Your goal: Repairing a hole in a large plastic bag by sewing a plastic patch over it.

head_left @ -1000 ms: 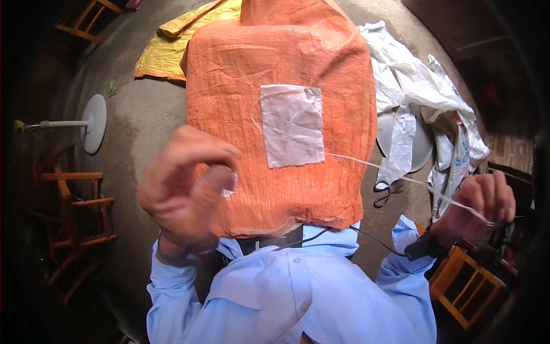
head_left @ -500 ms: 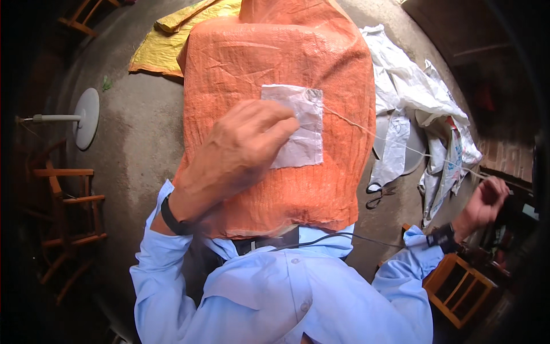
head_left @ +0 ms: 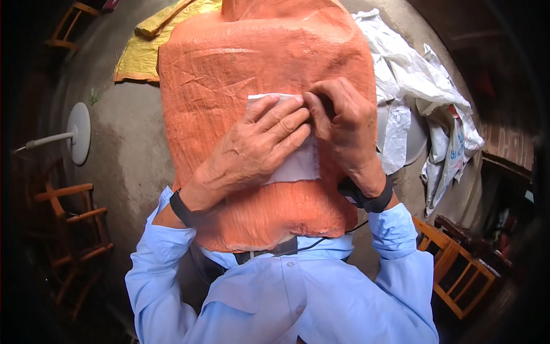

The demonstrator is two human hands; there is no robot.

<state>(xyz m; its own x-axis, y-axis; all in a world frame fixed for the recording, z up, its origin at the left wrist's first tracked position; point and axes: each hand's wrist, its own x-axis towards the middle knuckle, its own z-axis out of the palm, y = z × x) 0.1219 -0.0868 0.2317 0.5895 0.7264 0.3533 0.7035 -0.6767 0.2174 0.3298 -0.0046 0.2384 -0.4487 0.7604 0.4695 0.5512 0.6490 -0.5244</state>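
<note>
An orange woven plastic sack (head_left: 206, 63) is spread over my lap and stretches away in front of me. On it lies a square white patch (head_left: 302, 163), partly covered by my hands. My left hand (head_left: 252, 140) rests flat over the patch, its fingers extended toward the upper right corner. At that corner my right hand (head_left: 346, 129) has thumb and forefinger pinched together, right beside the left fingertips. Whatever is between those fingers is too small to make out.
A yellow woven sack (head_left: 137, 57) lies on the floor at the far left. To the right, crumpled white sacks (head_left: 401, 66) drape over a round grey surface. A white disc on a rod (head_left: 80, 132) and a wooden chair (head_left: 74, 215) stand left; another wooden chair (head_left: 458, 275) is right.
My right hand has come in from the far right to the patch's corner. The left hand has flattened onto the patch. The stretched string and the scissors no longer show.
</note>
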